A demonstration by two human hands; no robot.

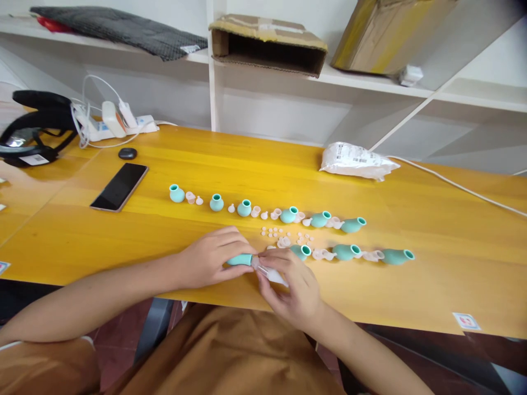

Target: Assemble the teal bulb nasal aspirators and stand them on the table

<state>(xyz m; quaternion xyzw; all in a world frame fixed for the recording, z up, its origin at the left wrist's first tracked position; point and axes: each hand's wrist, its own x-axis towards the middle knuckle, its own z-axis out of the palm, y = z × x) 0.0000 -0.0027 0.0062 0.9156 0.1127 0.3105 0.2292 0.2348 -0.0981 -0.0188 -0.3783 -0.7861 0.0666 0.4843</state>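
Observation:
Near the table's front edge, my left hand (216, 257) is closed round a teal rubber bulb (240, 259). My right hand (293, 282) pinches a clear tube with a whitish tip (274, 275), whose near end meets the bulb's mouth; whether it sits inside I cannot tell. Beyond my hands, several teal bulbs (245, 208) stand or lie in two rows. Small pale translucent cups (256, 212) and teardrop-shaped pieces (264, 215) lie between them. Tiny round pale discs (270, 231) are grouped between the rows, and part of the front row is behind my right hand.
A phone (119, 187) and a small black case (127, 153) lie to the left, near a power strip (142, 125) with cables and a black headset (39, 129). A white plastic package (356, 161) rests at the back right. Cardboard boxes (267, 33) occupy the shelf above.

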